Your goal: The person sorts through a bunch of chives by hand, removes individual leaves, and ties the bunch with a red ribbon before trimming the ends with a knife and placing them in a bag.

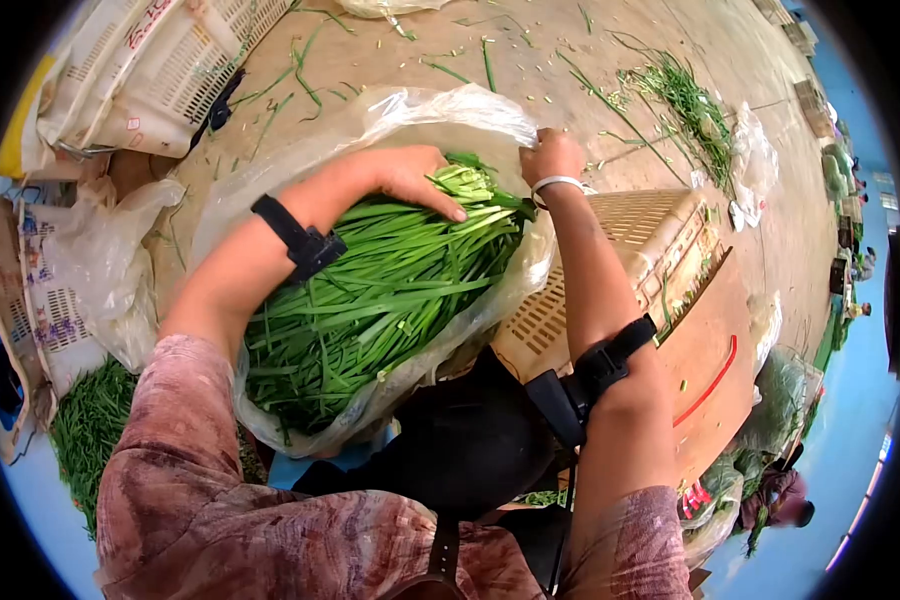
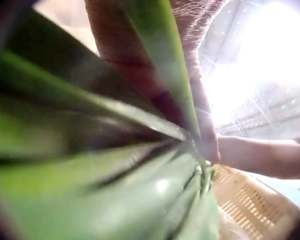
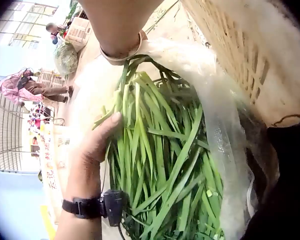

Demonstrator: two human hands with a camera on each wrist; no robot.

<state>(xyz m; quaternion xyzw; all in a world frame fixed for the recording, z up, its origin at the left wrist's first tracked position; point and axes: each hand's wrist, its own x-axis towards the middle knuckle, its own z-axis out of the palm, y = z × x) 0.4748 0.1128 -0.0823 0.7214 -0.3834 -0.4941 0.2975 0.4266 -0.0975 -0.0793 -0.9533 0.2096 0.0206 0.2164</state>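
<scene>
A large heap of garlic chives [image 1: 390,290] fills a clear plastic bag [image 1: 315,140] in front of my body. My left hand [image 1: 410,178] grips a bunch of them near the pale cut ends [image 3: 140,87], its thumb lying over the top; the other fingers are mostly hidden. In the left wrist view blurred green leaves [image 2: 155,200] cover much of the picture. With a curled fist, my right hand [image 1: 555,157] holds the bag's rim at the far right. A white bangle [image 1: 558,184] circles that wrist.
A tan plastic crate [image 1: 540,325] with a cardboard sheet [image 1: 705,370] stands right of the bag. White crates [image 1: 185,80] are at the upper left. Loose chives [image 1: 685,105] and scraps litter the floor. Other people [image 3: 32,90] appear in the background.
</scene>
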